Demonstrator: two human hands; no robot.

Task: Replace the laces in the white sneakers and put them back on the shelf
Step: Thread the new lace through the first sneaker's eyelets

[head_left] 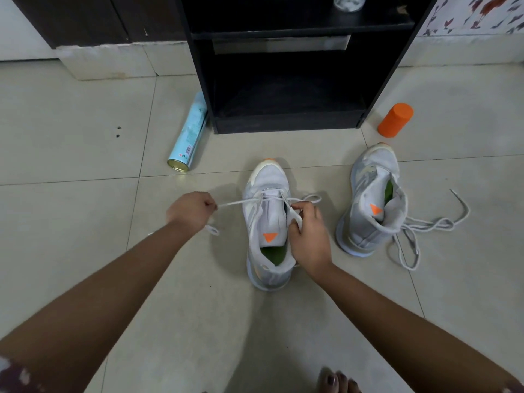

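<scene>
My left hand pinches the lace taut, front-left of the shelf. The sneaker sits straight before the shelf, my right hand gripping lace there. The second sneaker stands front-right.

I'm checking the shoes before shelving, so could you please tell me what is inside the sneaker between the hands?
Inside the sneaker, a green insole shows at the heel. Its tongue and the right hand cover everything further forward.

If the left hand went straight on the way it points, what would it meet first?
Probably the middle sneaker, along the lace the left hand pinches; depth unclear.
</scene>
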